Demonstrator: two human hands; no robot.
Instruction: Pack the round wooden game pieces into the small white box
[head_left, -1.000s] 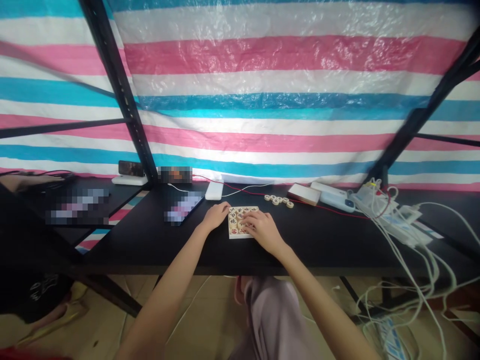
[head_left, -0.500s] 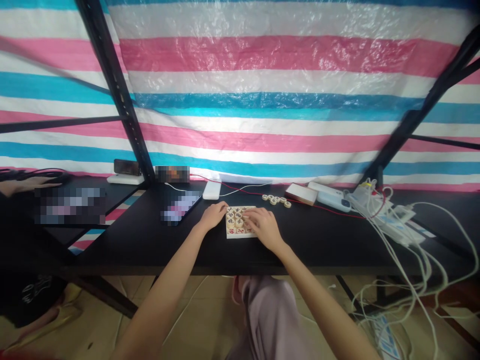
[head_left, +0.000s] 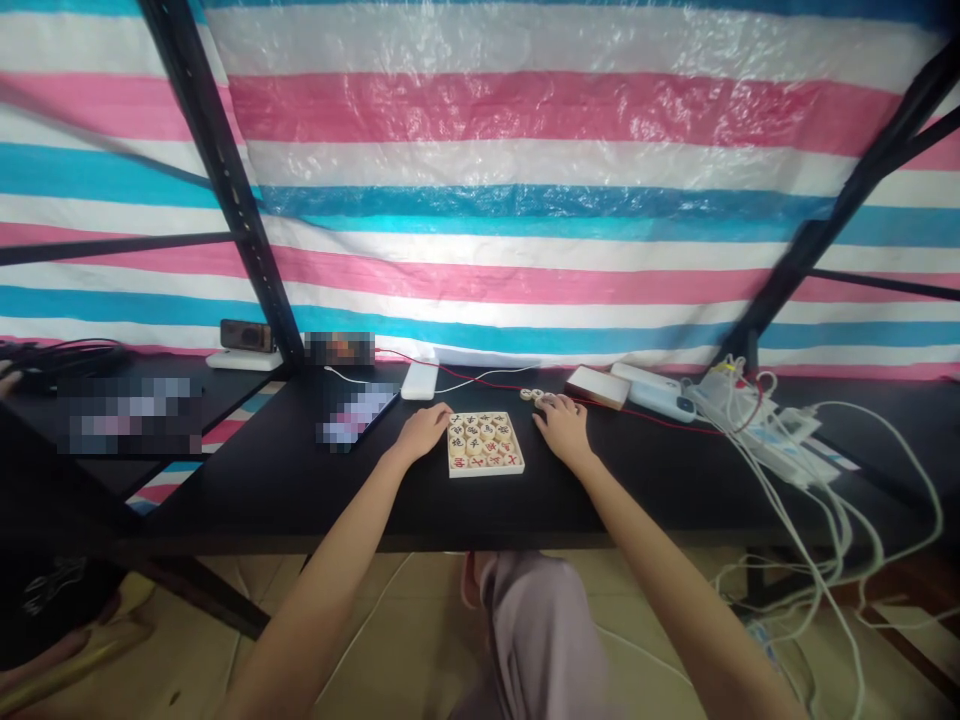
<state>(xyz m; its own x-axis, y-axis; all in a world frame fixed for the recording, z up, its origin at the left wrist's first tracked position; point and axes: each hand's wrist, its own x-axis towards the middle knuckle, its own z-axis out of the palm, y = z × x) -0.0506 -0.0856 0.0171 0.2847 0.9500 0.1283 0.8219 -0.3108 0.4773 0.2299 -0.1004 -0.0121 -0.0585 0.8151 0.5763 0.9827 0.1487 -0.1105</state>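
Observation:
A small wooden tray (head_left: 486, 467) lies on the black table (head_left: 300, 480), filled with round chess pieces marked in red and black. My left hand (head_left: 424, 429) rests at the tray's left edge with its fingers curled against it. To the right of the tray, my right hand (head_left: 561, 424) lies over several loose chess pieces (head_left: 533, 394) on the table. Its fingers are bent down over them, and what they hold is hidden.
A phone (head_left: 352, 416) lies left of the tray, with a white power bank (head_left: 419, 380) behind it. At the back right are a wooden box lid (head_left: 597, 387), a white device (head_left: 654, 394) and a tangle of white cables (head_left: 780, 440). A striped tarp hangs behind.
My right hand left the top of the tray and moved right and back to the loose pieces. The tray's pieces now show in full. My left hand stayed put.

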